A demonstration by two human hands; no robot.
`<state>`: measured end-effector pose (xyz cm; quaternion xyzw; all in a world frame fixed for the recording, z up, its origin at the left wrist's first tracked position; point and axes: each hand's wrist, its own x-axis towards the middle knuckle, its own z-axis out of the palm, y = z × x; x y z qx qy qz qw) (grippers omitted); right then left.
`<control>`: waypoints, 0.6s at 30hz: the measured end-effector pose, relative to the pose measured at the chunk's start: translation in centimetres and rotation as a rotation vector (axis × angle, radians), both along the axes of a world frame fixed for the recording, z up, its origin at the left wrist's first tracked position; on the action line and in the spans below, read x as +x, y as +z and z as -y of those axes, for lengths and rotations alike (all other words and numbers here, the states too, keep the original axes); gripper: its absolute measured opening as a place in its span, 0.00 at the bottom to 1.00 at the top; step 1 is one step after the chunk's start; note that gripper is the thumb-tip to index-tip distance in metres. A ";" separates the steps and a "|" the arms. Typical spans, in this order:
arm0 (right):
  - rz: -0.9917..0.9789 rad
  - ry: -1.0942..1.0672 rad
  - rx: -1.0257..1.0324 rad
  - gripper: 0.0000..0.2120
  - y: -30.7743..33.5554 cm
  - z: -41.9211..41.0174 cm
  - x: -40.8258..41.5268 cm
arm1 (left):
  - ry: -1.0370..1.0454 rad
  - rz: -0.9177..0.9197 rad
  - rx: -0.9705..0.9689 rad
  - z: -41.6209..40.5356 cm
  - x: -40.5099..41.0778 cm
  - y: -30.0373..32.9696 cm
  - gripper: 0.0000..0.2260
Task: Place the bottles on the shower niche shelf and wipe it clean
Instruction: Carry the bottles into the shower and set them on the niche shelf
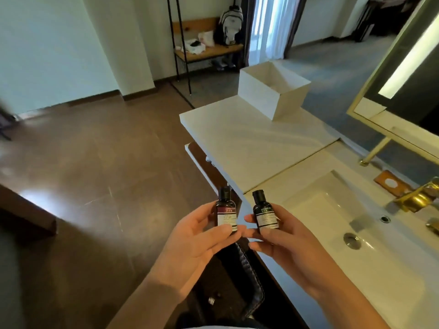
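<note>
I hold two small dark bottles with black caps and white labels, upright, side by side in front of me. My left hand [197, 243] grips the bottle with the red-banded label [226, 211]. My right hand [285, 243] grips the bottle with the dark label [263, 211]. Both bottles hover over the front edge of the white vanity counter [249, 148]. No shower niche or cloth shows in this view.
A white sink basin [344, 233] with a gold tap [418, 198] lies to my right, under a lit gold-framed mirror [403, 67]. An open white box [273, 89] stands at the counter's far end. Brown floor spreads left; a wooden rack with a backpack [230, 24] stands beyond.
</note>
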<state>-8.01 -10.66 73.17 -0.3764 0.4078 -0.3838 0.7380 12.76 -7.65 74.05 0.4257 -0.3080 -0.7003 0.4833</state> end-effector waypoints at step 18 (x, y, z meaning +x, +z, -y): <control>-0.063 0.895 -0.223 0.29 -0.3 -4.4 4.1 | 1.034 0.159 0.116 -22.7 -4.7 -0.1 0.32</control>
